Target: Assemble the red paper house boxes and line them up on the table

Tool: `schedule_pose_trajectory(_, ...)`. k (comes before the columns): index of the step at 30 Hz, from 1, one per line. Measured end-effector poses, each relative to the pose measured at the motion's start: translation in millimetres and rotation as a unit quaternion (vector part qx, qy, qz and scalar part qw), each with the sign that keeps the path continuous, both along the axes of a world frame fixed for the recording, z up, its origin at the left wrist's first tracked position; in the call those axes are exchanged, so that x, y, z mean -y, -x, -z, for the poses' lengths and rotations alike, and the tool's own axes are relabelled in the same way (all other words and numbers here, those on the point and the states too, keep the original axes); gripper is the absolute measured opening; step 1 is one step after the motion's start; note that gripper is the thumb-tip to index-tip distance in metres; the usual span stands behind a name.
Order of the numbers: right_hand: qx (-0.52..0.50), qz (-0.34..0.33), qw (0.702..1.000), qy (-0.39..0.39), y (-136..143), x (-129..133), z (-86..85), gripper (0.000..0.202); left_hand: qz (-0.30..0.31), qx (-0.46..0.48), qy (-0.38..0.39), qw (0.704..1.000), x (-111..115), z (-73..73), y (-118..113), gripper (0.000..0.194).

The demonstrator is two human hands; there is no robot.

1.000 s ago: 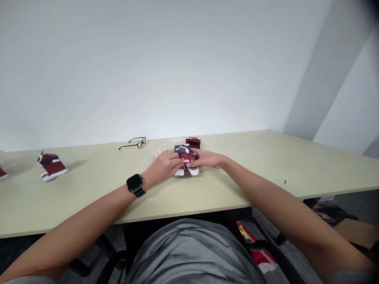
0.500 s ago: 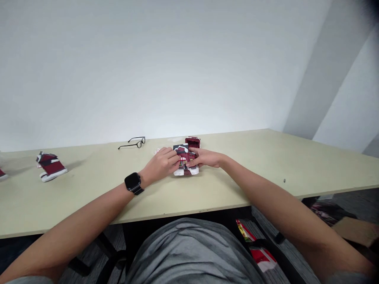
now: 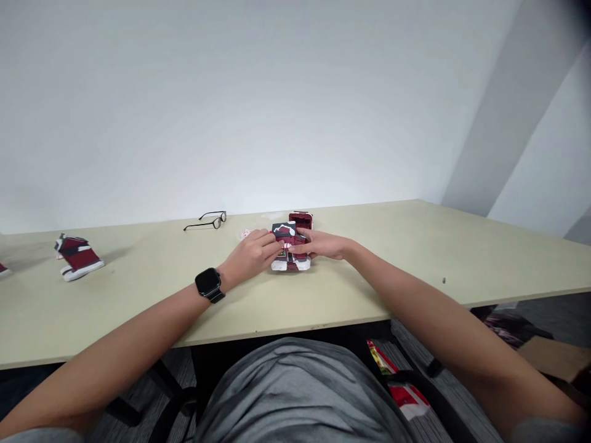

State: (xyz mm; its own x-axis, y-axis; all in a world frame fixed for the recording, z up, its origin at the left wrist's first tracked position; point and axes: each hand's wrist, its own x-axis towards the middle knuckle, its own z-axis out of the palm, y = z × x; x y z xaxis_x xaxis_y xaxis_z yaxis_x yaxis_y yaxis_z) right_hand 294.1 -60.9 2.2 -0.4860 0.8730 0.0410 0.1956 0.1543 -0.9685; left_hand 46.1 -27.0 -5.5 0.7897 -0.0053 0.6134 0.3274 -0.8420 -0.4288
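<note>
Both hands are on a small dark red toy house [image 3: 292, 265] with a white, snowy base and a dark roof, near the middle of the table. My left hand [image 3: 253, 252] has its fingers closed at the house's left side and front. From the right, my right hand [image 3: 323, 244] grips the house, thumb across the front and fingers behind. A dark red, hollow piece with a white rim [image 3: 301, 219] lies just behind the house. A small white and red item [image 3: 245, 234] is partly hidden behind my left hand.
Black glasses [image 3: 217, 223] lie by the wall at the back of the table [image 3: 392, 271]. Another red and white house piece [image 3: 82, 257] stands at the left, with part of one more at the left edge. A tiny dark bit [image 3: 444, 280] lies at the right.
My right thumb has shifted up a little on the front of the house. My left fingers have moved slightly to the right. The view has shifted very slightly.
</note>
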Motion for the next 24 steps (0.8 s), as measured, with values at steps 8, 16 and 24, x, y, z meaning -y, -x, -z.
schedule_pose_trajectory(8,0.026,-0.004,1.0,-0.012,-3.2,-4.5,1.4,0.077,-0.008,-0.004,0.007,1.0,-2.7,3.2,0.2,0.022)
schedule_pose_trajectory(16,0.039,0.008,0.999,-0.013,-1.3,-2.0,-1.4,0.077,-0.011,-0.001,-0.016,1.0,-3.0,0.2,-0.5,0.02)
schedule_pose_trajectory(24,0.038,-0.007,0.999,0.0,1.0,2.0,-3.9,0.074,-0.021,0.018,-0.042,0.999,-4.2,-0.8,2.0,0.02)
